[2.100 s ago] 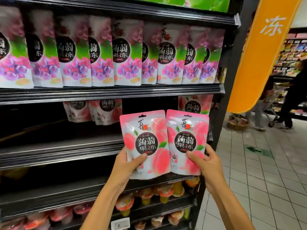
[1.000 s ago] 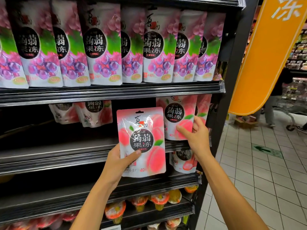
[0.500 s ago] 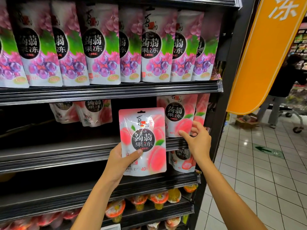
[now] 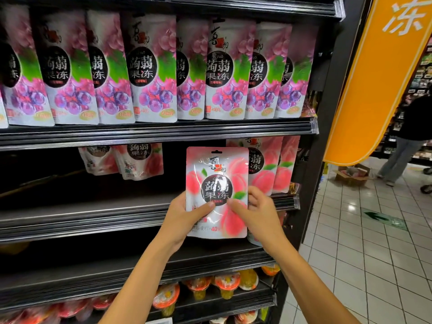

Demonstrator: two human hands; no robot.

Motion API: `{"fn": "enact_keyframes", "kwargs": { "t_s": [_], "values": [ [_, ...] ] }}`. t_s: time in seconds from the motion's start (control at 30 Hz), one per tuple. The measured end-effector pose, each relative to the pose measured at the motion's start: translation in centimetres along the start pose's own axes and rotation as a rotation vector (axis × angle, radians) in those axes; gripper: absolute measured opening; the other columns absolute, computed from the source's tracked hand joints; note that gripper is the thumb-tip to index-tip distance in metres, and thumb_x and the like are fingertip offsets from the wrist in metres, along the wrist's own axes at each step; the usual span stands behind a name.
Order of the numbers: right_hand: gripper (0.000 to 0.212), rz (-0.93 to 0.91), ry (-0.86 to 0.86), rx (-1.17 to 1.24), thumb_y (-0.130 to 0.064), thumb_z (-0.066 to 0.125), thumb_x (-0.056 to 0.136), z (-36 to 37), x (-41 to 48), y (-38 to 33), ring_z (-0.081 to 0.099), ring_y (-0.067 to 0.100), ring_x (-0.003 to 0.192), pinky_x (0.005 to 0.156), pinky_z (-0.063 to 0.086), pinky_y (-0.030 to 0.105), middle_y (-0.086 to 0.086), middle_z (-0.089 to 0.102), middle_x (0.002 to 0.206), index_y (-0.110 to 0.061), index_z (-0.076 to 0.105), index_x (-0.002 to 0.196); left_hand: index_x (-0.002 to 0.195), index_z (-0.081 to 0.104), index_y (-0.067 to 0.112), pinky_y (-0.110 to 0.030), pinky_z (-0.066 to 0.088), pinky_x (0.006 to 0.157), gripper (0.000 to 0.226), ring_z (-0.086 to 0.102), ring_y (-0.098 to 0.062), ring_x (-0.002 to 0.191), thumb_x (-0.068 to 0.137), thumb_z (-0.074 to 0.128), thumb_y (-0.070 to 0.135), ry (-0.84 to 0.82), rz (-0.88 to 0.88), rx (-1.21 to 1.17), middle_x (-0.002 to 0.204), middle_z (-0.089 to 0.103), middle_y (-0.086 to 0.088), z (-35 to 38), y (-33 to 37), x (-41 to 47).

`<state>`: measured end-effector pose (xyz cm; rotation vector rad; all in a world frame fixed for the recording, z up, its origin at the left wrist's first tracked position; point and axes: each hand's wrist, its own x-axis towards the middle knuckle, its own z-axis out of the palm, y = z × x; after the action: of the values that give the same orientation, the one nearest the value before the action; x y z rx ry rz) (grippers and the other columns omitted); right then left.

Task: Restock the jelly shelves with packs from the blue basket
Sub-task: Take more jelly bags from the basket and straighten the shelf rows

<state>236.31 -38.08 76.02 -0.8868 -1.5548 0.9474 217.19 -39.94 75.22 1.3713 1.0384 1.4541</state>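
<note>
Fig.: placing step. My L hand (image 4: 184,216) & R hand (image 4: 259,211) both grip one peach jelly pack (image 4: 217,181), held upright in front of the mid shelf (image 4: 93,216), just left of the stocked peach packs (image 4: 271,169). Next, I judge: push it in beside them, upright. Blue basket not in view.

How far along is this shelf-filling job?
Done: the grape packs fill the top row, and a few peach packs stand at the right end of the middle shelf. In hand: left hand and right hand hold one peach pack before that shelf. Left: most of it is bare, two packs far back. The basket is out of view.
</note>
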Motion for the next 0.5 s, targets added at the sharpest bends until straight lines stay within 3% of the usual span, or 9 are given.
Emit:
{"fn": "enact_keyframes", "kwargs": {
  "t_s": [0.07, 0.13, 0.23, 0.33, 0.43, 0.5],
  "values": [
    [0.014, 0.005, 0.072, 0.028, -0.018, 0.074, 0.086, 0.0, 0.1, -0.1, 0.072, 0.02, 0.082, 0.074, 0.059, 0.031, -0.004, 0.076, 0.09, -0.021, 0.069, 0.099, 0.103, 0.07, 0.028, -0.016, 0.05, 0.06, 0.026, 0.067, -0.003, 0.073, 0.08, 0.08, 0.022, 0.008, 0.037, 0.048, 0.092, 0.076, 0.005, 0.3, 0.6, 0.4],
    [0.015, 0.03, 0.132, 0.102, -0.013, 0.074, 0.086, -0.3, 0.5, -0.1, 0.073, 0.019, 0.085, 0.074, 0.06, 0.03, -0.002, 0.077, 0.089, -0.021, 0.071, 0.098, 0.112, 0.065, 0.022, -0.017, 0.052, 0.062, 0.035, 0.07, -0.007, 0.078, 0.081, 0.079, 0.022, 0.062, 0.052, 0.055, 0.096, 0.076, 0.003, 0.5, 1.1, 0.8],
    [0.013, 0.025, 0.212, 0.125, -0.011, 0.074, 0.086, -0.7, 1.8, -0.7, 0.073, 0.013, 0.085, 0.07, 0.056, 0.019, -0.003, 0.077, 0.086, -0.02, 0.071, 0.095, 0.129, 0.054, 0.022, -0.016, 0.054, 0.078, 0.05, 0.067, -0.006, 0.102, 0.084, 0.075, 0.027, 0.224, 0.063, 0.068, 0.117, 0.068, 0.009, 0.8, 1.7, 1.1],
    [0.013, 0.031, 0.252, 0.087, -0.013, 0.074, 0.086, -0.9, 3.5, -1.2, 0.073, 0.014, 0.09, 0.082, 0.056, 0.027, 0.001, 0.077, 0.091, -0.017, 0.07, 0.098, 0.137, 0.044, 0.039, -0.011, 0.042, 0.097, 0.051, 0.048, 0.006, 0.123, 0.091, 0.066, 0.032, 0.237, 0.216, 0.291, 0.135, 0.048, 0.023, 1.8, 1.3, 0.1],
    [0.013, -0.006, 0.268, 0.037, -0.014, 0.072, 0.088, -0.8, 5.0, -1.6, 0.072, 0.019, 0.091, 0.091, 0.055, 0.036, 0.005, 0.076, 0.091, -0.014, 0.071, 0.101, 0.134, 0.043, 0.045, -0.022, 0.029, 0.114, 0.046, 0.033, 0.002, 0.138, 0.095, 0.061, 0.029, 0.171, 0.353, 0.552, 0.147, 0.039, 0.019, 3.2, 0.4, -0.6],
    [0.008, -0.037, 0.277, -0.011, -0.014, 0.069, 0.09, -0.4, 5.6, -1.7, 0.071, 0.023, 0.088, 0.088, 0.056, 0.038, 0.01, 0.075, 0.088, -0.014, 0.07, 0.098, 0.136, 0.046, 0.042, -0.031, 0.025, 0.119, 0.044, 0.023, -0.003, 0.145, 0.096, 0.058, 0.032, 0.138, 0.309, 0.661, 0.156, 0.029, 0.014, 4.1, -0.2, -0.5]
  ]
}}
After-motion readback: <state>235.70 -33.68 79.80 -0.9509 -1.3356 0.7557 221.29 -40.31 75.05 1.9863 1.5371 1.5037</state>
